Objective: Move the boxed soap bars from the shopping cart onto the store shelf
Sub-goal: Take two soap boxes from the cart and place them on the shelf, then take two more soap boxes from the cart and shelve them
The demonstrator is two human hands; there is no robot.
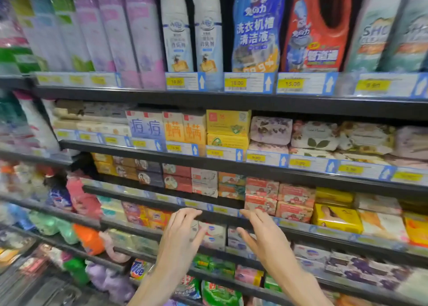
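Head view gives you no shopping cart, so the boxed soap bars you must fetch from it are out of sight; the only soap boxes [279, 200] visible are those already stacked on the store shelf [231, 166], filling the tiers through the middle of the frame with their long sides running left to right along the shelf edge. The red and white stack sits just above and to the right of your right hand [261, 232], and a white boxed pair lies on the tier behind and between both hands.

Your left hand [183, 231] and right hand are both empty, fingers spread and relaxed, gripping nothing. They reach up from the lower centre of the frame, palms turned toward each other with a gap between them, fingertips level with the price-tag rail of the lower middle tier. Whether the fingertips touch that rail you cannot tell, since the frame is blurred there.

Your right hand is the nearer one to the red and white stack; your left is nearer the orange packs to its upper left. As a judgement, you hold no box now, so the coming move should turn you back toward the cart, which probably lies below or behind this view
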